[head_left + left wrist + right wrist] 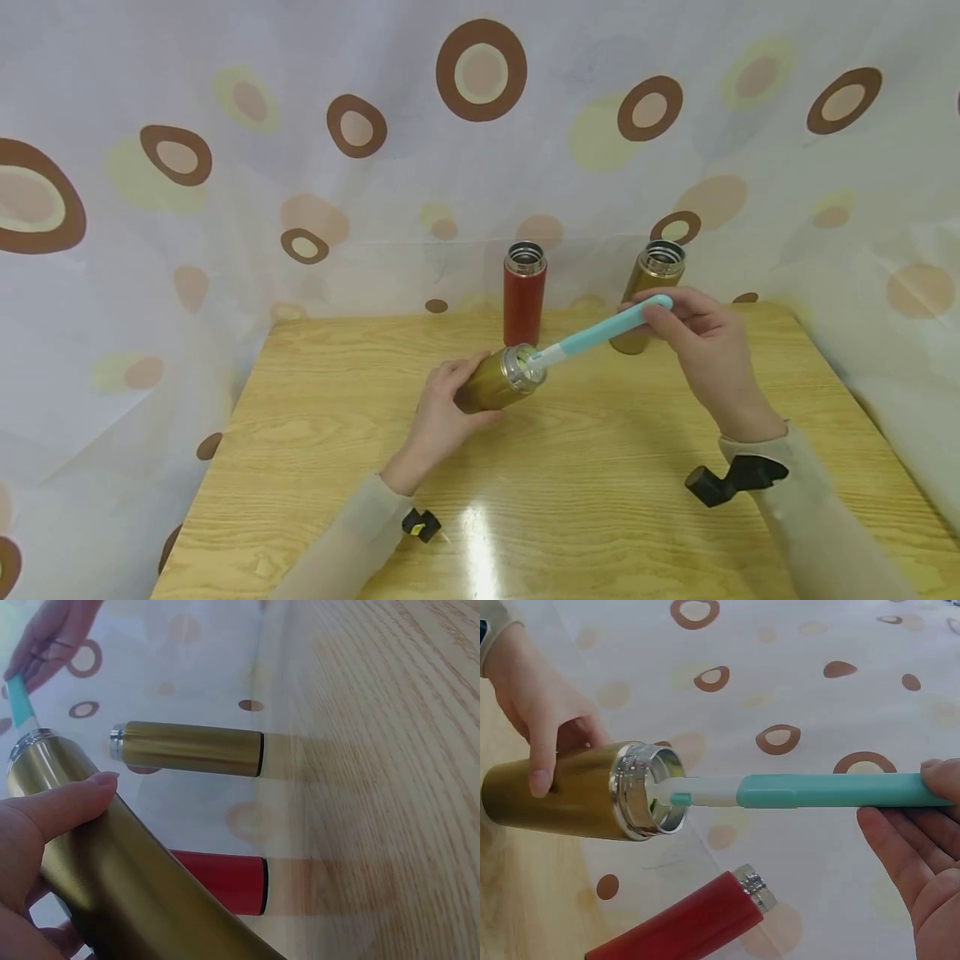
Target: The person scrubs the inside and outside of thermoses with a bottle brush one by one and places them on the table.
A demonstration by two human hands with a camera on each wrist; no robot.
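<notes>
My left hand [442, 410] grips a gold thermos flask [491, 385], tilted with its bare steel mouth toward the right. Between thumb and fingers, my right hand [705, 354] pinches the end of a turquoise brush handle [600, 335]. The brush's white neck [712, 790] runs into the flask's mouth, and its head is mostly hidden inside. In the left wrist view, the left thumb lies along the side of the gold flask [120, 855].
A red flask [523, 302] stands lidless behind the held one. Another gold flask [637, 283], also without a lid, stands behind the right hand. Both are near the back edge of the wooden table [315, 467], before a patterned cloth [405, 200].
</notes>
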